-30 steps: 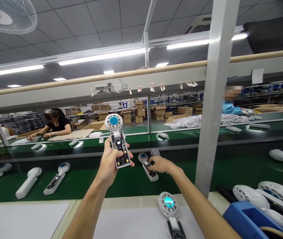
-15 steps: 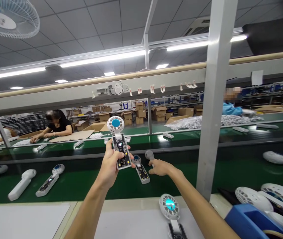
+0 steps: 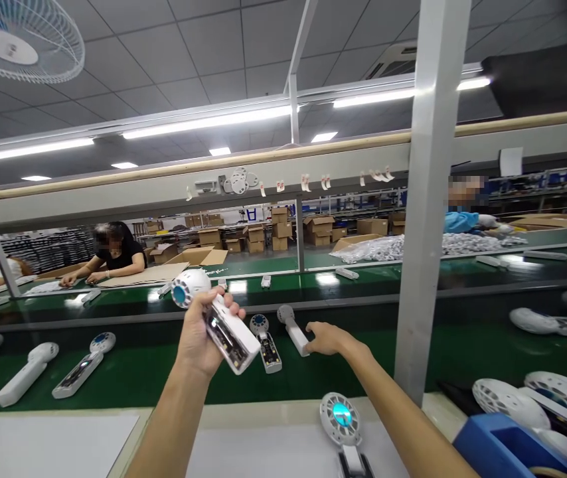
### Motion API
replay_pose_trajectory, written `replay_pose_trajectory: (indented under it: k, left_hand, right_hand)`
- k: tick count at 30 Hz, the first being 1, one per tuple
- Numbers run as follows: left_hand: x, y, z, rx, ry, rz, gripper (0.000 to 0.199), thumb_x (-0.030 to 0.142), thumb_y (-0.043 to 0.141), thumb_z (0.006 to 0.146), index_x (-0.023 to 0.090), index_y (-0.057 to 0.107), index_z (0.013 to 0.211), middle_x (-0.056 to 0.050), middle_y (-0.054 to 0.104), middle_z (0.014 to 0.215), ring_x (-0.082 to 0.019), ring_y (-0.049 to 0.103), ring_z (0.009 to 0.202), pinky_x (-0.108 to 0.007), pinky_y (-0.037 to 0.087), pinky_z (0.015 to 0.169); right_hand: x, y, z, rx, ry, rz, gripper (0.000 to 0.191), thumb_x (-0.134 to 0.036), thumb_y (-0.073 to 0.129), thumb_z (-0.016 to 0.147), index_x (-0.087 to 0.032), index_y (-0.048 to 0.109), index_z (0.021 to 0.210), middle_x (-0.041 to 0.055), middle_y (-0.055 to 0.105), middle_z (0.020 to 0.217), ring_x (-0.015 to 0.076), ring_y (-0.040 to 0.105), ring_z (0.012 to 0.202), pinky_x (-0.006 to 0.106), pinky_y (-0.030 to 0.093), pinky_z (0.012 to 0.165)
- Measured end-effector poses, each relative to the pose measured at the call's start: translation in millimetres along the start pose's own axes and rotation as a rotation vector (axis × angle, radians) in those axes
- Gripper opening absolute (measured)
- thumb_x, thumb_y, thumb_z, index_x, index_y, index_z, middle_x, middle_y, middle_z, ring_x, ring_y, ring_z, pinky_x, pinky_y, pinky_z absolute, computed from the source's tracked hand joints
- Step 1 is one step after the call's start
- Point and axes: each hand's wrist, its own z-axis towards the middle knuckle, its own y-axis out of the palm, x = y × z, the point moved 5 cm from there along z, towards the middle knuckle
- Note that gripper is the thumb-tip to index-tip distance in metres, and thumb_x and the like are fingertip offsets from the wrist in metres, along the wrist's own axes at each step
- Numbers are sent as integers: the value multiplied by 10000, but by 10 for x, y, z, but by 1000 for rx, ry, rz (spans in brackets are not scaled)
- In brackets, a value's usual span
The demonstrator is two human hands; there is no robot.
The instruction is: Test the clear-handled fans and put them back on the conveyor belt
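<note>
The fan [image 3: 235, 330] clasped by the left hand [image 3: 198, 340] has tipped; the right hand [image 3: 330, 338], fingers parted, is nearer the white unit [image 3: 295, 332] just leftward, head pointing away.

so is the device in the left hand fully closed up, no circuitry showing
No, the white device in the left hand has one open face baring dark circuitry.

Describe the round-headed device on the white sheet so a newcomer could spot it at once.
Find the tall pale post right of centre, then the white sheet below and left of it. There, a white round-headed device runs off the picture's bottom edge. Its disc glows turquoise, unlike the dark discs on the green belt.
</note>
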Motion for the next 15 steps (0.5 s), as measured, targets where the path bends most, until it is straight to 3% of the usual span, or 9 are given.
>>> replay_pose_trajectory:
  k: [1, 3, 5, 6, 9, 12, 15]
  left_hand:
    - [91, -31, -38, 62, 105, 47, 174, 240, 736, 690, 179, 585, 750, 28, 570, 672, -121, 582, 603, -302, 591, 670]
    - [341, -56, -196, 200, 444, 251, 134, 178, 751, 690, 183, 618, 697, 19, 611, 723, -143, 622, 691, -327, 596, 787]
    - [557, -8, -410, 261, 734, 337, 134, 153, 752, 724, 197, 628, 695, 31, 618, 761, -153, 639, 740, -365, 586, 886]
    - [634, 19, -500, 254, 804, 305, 140, 148, 740, 742, 206, 619, 703, 43, 606, 759, -150, 637, 733, -383, 584, 905]
    - [776, 69, -636, 209, 735, 137, 147, 153, 673, 784, 215, 565, 706, 63, 553, 702, -127, 592, 645, -384, 606, 828]
    - [884, 90, -706, 212, 723, 106, 141, 135, 646, 755, 211, 544, 695, 58, 535, 664, -127, 573, 613, -369, 611, 773]
    - [887, 81, -676, 226, 775, 152, 150, 150, 697, 712, 207, 560, 691, 55, 552, 671, -126, 588, 615, -351, 608, 764]
  right_hand:
    - [-15, 35, 0, -31, 0, 1, 422, -355, 669, 949, -170, 581, 1318, 114, 582, 1347, 267, 606, 1165, 490, 517, 982]
    - [-60, 137, 11, -101, 4, 3, 389, -350, 676, 947, -161, 603, 1279, 105, 617, 1285, 248, 636, 1101, 465, 544, 939]
    - [-117, 254, 43, -127, 12, 3, 365, -341, 676, 948, -154, 613, 1255, 99, 632, 1249, 241, 645, 1078, 458, 553, 925]
    - [-146, 311, 68, -118, 16, 4, 359, -333, 677, 948, -154, 613, 1253, 100, 630, 1251, 244, 641, 1088, 460, 551, 929]
    - [-210, 461, 157, -70, 21, 42, 346, -315, 655, 964, -162, 598, 1269, 99, 623, 1249, 231, 645, 1064, 425, 572, 886]
    - [-227, 564, 238, -85, 12, 115, 338, -329, 624, 985, -157, 584, 1274, 80, 652, 1137, 180, 672, 894, 346, 598, 753]
    - [-231, 548, 283, -46, -39, 150, 414, -338, 643, 970, -167, 548, 1334, 99, 622, 1221, 215, 658, 987, 400, 588, 824]
